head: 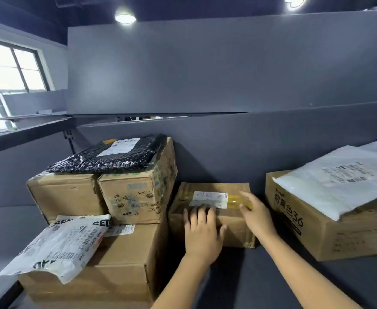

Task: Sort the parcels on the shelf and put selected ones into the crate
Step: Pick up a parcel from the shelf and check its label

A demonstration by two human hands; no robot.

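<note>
A low cardboard box (pixel 234 228) with a white label and yellow tape lies on the grey shelf (pixel 317 282), against the back panel. My left hand (pixel 203 230) rests flat on its near top edge with fingers spread. My right hand (pixel 255 211) touches the yellow tape at the box's right side, fingers stretched out. No crate is in view.
To the left stands a stack: a big carton (pixel 120 264) with a white poly bag (pixel 56 244) on it, two cartons (pixel 136 195) above, and a black bubble mailer (pixel 111 155) on top. To the right a printed carton (pixel 321 228) carries a white mailer (pixel 339 177).
</note>
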